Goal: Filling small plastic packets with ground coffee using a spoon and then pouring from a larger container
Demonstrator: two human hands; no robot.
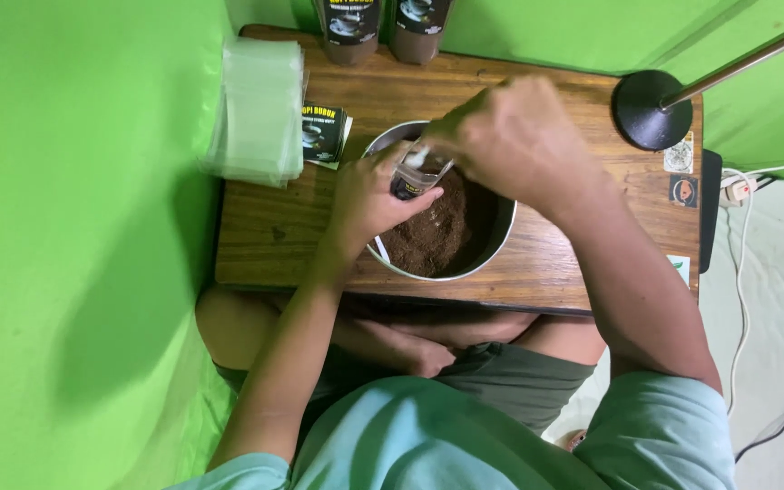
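Spoon perhaps hidden behind hands (446, 168)

A makeshift home packing corner is shown: a low wooden table (265, 231) is hemmed by green backdrop cloth (74, 272), with filled pouches (349, 32) and empty plastic bags (256, 109) stacked.

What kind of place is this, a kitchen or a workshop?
Neither, likely: a small home packing spot. A low wooden table holds a bowl of brown powder, a stack of clear pouches and filled pouches.
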